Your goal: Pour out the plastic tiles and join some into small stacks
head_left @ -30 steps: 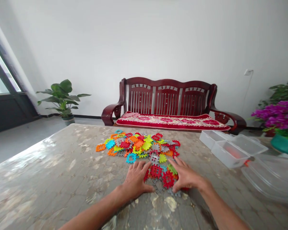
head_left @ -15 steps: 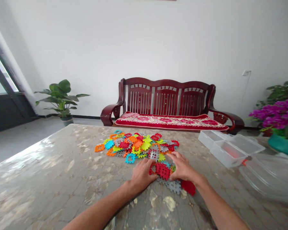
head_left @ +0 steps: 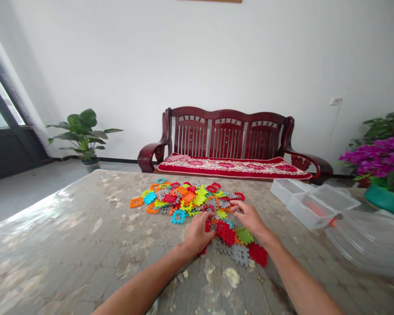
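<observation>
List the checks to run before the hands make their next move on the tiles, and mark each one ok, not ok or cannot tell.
1. Both hands in view: the left hand and right hand rest on the tiles nearest the person. Ok.
2. Grip on the red tile between them: fingers cover its edges. Cannot tell.
3. The pile of tiles lies wholly on the table, away from its edges. Ok.
4. The nearest clear box, right of the pile, stands open. Ok.
5. The grey tile by the right wrist lies flat and uncovered. Ok.
</observation>
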`<state>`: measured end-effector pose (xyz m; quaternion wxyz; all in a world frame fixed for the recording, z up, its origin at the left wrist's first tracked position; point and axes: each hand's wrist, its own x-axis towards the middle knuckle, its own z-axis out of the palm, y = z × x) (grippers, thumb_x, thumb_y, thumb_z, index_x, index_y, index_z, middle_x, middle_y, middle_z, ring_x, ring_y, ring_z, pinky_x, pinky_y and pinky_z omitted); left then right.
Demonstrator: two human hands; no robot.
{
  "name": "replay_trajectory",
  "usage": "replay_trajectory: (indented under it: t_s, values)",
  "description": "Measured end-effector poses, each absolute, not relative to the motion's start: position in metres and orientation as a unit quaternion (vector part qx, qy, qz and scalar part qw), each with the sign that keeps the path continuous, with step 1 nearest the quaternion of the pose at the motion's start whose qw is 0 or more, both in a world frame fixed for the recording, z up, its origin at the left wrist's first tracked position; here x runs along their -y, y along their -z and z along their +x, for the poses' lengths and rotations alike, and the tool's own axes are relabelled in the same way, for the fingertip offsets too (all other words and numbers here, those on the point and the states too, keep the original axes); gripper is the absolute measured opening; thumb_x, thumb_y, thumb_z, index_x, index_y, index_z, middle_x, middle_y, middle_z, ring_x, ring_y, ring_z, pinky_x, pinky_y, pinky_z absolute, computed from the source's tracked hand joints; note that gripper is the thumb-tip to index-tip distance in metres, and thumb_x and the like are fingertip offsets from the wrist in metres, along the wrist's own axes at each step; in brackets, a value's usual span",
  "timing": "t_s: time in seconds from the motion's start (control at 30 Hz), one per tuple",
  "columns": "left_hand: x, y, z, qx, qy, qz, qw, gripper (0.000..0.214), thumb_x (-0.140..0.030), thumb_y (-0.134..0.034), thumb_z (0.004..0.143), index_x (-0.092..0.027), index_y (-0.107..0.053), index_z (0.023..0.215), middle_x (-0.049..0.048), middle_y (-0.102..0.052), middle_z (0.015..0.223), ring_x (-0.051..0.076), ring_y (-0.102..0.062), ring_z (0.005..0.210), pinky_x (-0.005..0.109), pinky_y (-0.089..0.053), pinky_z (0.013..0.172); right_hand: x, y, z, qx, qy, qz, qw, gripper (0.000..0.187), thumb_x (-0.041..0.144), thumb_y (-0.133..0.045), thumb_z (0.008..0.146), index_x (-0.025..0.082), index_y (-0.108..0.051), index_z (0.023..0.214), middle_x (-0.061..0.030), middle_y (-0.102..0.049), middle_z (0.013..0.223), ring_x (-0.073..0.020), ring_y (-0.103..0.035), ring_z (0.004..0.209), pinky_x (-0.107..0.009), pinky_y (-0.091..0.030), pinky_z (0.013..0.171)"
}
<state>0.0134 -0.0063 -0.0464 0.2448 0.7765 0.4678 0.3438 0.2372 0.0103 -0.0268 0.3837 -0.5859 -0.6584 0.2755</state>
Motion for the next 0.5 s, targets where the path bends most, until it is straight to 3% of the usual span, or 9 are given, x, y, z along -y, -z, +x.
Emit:
replay_trajectory:
  t_s: [0.07, 0.17, 0.23, 0.33, 0.5]
  values:
    - [0.006, 0.045, 0.011, -0.468, -0.344, 0.769, 0.267, 0.045, -0.017, -0.067, 0.072, -0.022, -0.06, 0.116, 0.0045, -0.066, 0.116, 0.02, -0.059, 0.109, 0.036, -0.045, 0.101, -0.011, 0.023, 0.235, 0.638, -0.33, -0.568, 0.401, 0.055, 0.017, -0.055, 0.068, 0.019, -0.062, 0.123, -0.0052, -0.072, 0.1, -0.0204, -0.066, 0.094, -0.036, -0.05, 0.09]
    - [0.012, 0.043, 0.004, -0.446, -0.304, 0.798, 0.269, 0.067, -0.036, -0.074, 0.071, -0.025, -0.051, 0.132, 0.0071, -0.057, 0.132, 0.024, -0.052, 0.122, 0.04, -0.041, 0.106, -0.006, 0.02, 0.233, 0.646, -0.391, -0.547, 0.362, 0.064, 0.024, -0.062, 0.067, 0.017, -0.056, 0.13, -0.0099, -0.065, 0.121, -0.0236, -0.062, 0.108, -0.038, -0.049, 0.093]
    - [0.02, 0.042, 0.0, -0.44, -0.253, 0.826, 0.244, 0.092, -0.049, -0.08, 0.061, -0.025, -0.043, 0.141, 0.0104, -0.048, 0.142, 0.029, -0.043, 0.132, 0.045, -0.035, 0.11, 0.0, 0.02, 0.233, 0.672, -0.371, -0.569, 0.294, 0.069, 0.029, -0.07, 0.062, 0.017, -0.057, 0.129, -0.0117, -0.06, 0.13, -0.0283, -0.056, 0.117, -0.041, -0.046, 0.098]
    - [0.035, 0.042, 0.0, -0.47, -0.177, 0.84, 0.205, 0.121, -0.06, -0.084, 0.044, -0.026, -0.033, 0.148, 0.015, -0.037, 0.151, 0.038, -0.031, 0.139, 0.054, -0.027, 0.113, 0.008, 0.023, 0.236, 0.715, -0.281, -0.614, 0.181, 0.075, 0.035, -0.079, 0.053, 0.017, -0.061, 0.123, -0.0129, -0.059, 0.128, -0.0336, -0.052, 0.119, -0.046, -0.041, 0.101]
    - [0.049, 0.046, 0.016, -0.493, -0.136, 0.841, 0.177, 0.118, -0.061, -0.081, 0.049, -0.027, -0.03, 0.151, 0.014, -0.031, 0.155, 0.038, -0.027, 0.141, 0.053, -0.022, 0.114, 0.008, 0.031, 0.232, 0.736, -0.236, -0.62, 0.135, 0.082, 0.033, -0.083, 0.047, 0.016, -0.059, 0.124, -0.012, -0.061, 0.119, -0.0303, -0.054, 0.109, -0.039, -0.044, 0.093]
